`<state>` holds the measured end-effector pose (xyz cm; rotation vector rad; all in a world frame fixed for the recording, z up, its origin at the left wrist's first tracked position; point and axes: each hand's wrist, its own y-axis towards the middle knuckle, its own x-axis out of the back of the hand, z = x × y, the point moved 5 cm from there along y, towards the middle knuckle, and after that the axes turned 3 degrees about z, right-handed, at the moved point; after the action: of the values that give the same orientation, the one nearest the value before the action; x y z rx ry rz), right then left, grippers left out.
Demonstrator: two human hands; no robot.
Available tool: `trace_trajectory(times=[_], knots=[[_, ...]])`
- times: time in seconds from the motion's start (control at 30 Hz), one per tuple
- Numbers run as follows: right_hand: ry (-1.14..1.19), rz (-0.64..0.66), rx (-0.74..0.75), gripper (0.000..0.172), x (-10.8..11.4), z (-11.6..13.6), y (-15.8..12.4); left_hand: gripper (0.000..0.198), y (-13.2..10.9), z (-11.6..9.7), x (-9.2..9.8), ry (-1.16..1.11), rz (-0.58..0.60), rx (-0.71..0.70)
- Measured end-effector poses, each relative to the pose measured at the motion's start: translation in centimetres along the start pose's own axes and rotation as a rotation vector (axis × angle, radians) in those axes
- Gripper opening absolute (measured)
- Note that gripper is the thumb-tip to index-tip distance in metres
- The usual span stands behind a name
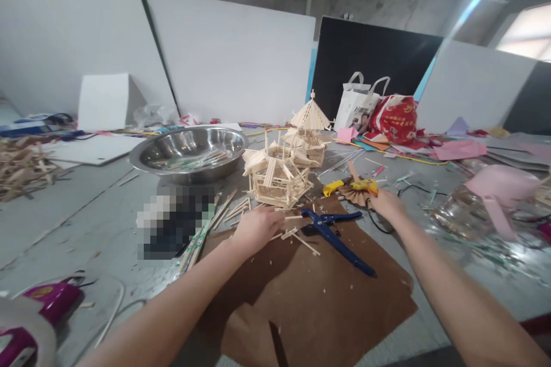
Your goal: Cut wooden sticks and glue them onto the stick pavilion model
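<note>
My left hand (258, 227) is closed low over the brown sheet (327, 304), its fingertips at a short thin wooden stick (294, 217). Just beyond it stands a many-sided open frame of wooden sticks (279, 180). Farther right, my right hand (385, 205) is closed at the end of a yellow glue gun (365, 185) with a black cord; its fingers are partly hidden. Pleated brown paper (355, 197) lies under the glue gun. Between my hands rest blue-handled cutters (340, 241), beside several loose sticks (306, 243).
A pagoda-like stick model with a pointed roof (312, 117) stands behind. Left are a steel basin (146, 167), a blurred-out dark object (176, 229) and a purple tool (54, 301). A pink-lidded clear jug (462, 218) stands right. Bags (394, 120) sit at the back.
</note>
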<state>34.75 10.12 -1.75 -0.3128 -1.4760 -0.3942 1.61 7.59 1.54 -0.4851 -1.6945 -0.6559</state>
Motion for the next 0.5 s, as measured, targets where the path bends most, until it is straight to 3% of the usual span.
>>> trace_trajectory(times=[0.13,0.23,0.4,0.5], knots=[[-0.003,0.048,-0.021,0.040,-1.2,-1.0,1.6,0.036,0.2,2.2,2.0,-0.233,-0.087,0.237],[0.007,0.078,0.015,0.039,-1.4,-1.1,2.5,0.034,0.4,3.7,3.0,-0.397,-0.199,0.323],[0.025,0.121,0.063,0.033,-1.9,-2.0,3.9,0.031,0.8,4.8,2.6,-0.737,-0.223,0.305],[0.039,0.145,0.084,0.027,-2.3,-2.6,4.4,0.031,0.9,5.7,2.0,-0.798,-0.243,0.406]])
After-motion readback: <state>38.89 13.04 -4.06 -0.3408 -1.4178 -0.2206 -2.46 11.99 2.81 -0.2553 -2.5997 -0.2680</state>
